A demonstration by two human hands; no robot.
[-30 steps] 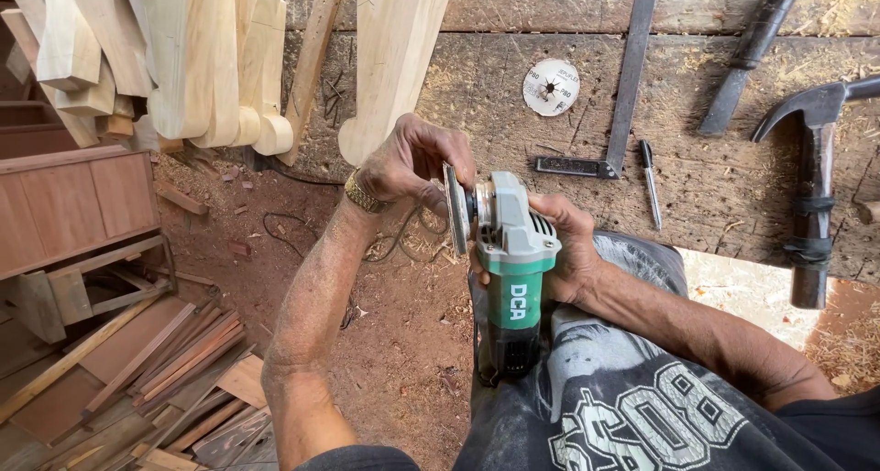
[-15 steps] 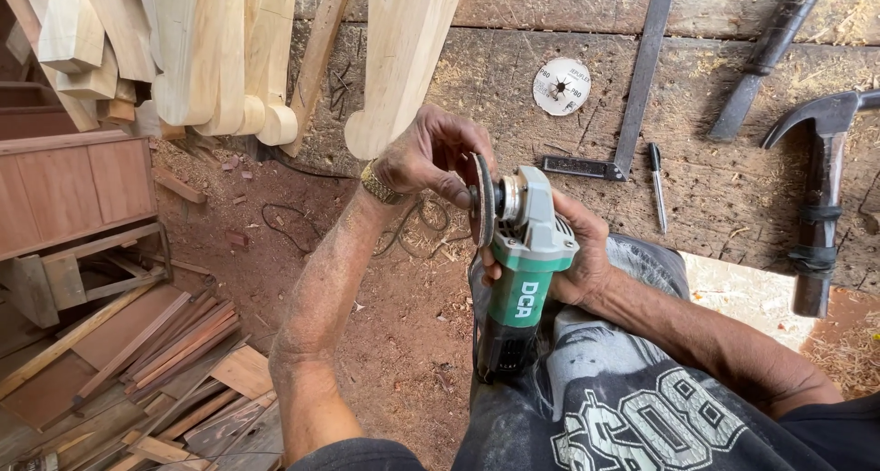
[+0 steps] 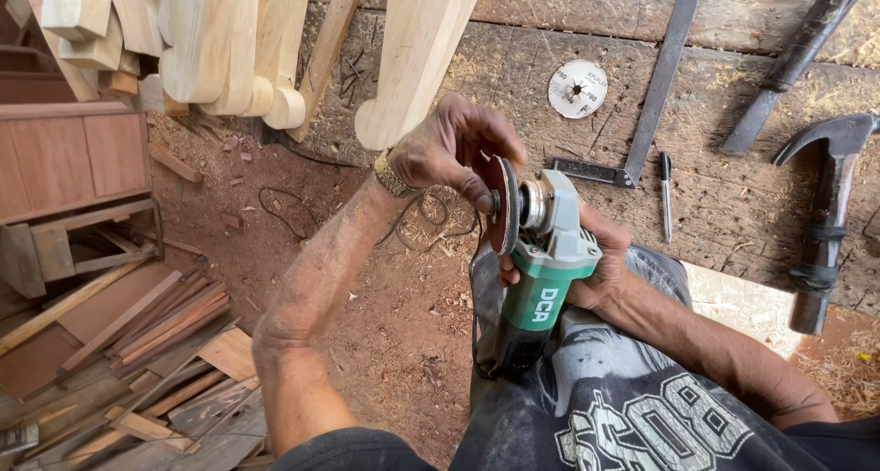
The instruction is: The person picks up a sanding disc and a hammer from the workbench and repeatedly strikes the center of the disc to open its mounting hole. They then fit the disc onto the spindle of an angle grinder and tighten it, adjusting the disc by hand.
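At centre frame the right hand [image 3: 596, 269] is closed around the grey-and-green body of an angle grinder [image 3: 541, 269], its handle running down toward the lap. The left hand [image 3: 454, 150] comes in from the upper left, fingertips pinched on the reddish disc [image 3: 502, 205] mounted at the grinder's head. Across the top and right lies a worn wooden workbench [image 3: 733, 187] carrying a loose white disc [image 3: 577, 88], a steel square [image 3: 646, 104], a black marker [image 3: 666, 194], a hammer [image 3: 825, 214] and a dark-handled tool [image 3: 793, 63]. Pale shaped timber pieces [image 3: 229, 40] hang at upper left; scrap boards [image 3: 119, 343] cover the reddish dirt floor [image 3: 394, 315] at lower left.
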